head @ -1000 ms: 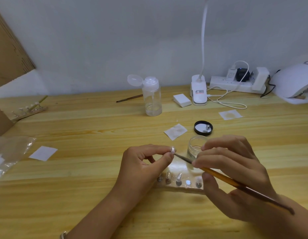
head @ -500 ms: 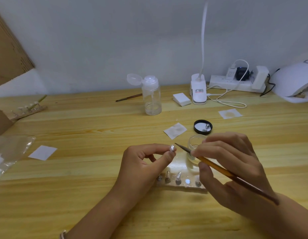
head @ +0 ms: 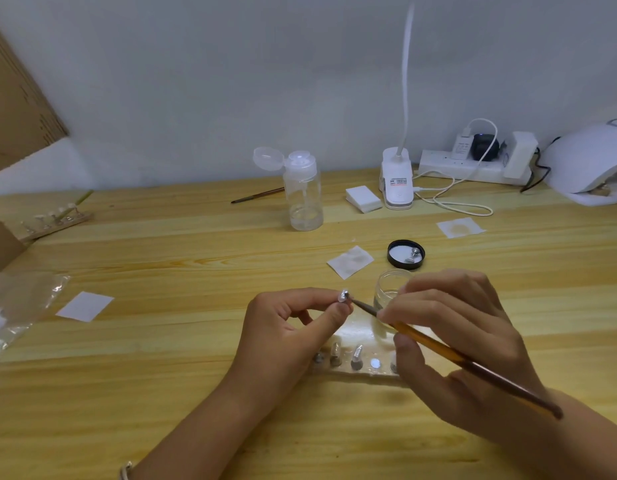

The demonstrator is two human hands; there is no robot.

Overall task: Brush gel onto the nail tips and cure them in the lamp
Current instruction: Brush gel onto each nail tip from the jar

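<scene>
Nail tip (head: 343, 296): silvery, pinched between the thumb and forefinger of the left hand (head: 289, 327) and held up above the bench (head: 161, 341).
Left hand: closed on the nail tip in a fingertip pinch; the other fingers are curled in beneath.
Right hand (head: 456, 341): grips the brush (head: 438, 344) like a pen, fingers curled round its front part.
Brush: the dark bristle end touches the nail tip; the amber handle slants back and down to the right, over the right wrist.
Holder strip (head: 355, 372): flat on the bench below both hands, carrying a row of small stands with silvery tips; both its ends are hidden by the hands.
Jar (head: 386, 289): clear glass, uncapped, just behind the right hand's fingers, which hide part of it.
Lid (head: 405, 254): black, lying just behind the jar, with one small silvery piece resting in it.
Curing lamp (head: 591, 164): white dome at the far right of the bench, well apart from the hands.
Pump bottle (head: 303, 195): clear, cap flipped open, upright towards the back.
Wipe (head: 350, 262): white square left of the lid.
Second brush (head: 258, 195): lying left of the pump bottle.
Power strip (head: 463, 168): against the wall, near the curing lamp.
</scene>
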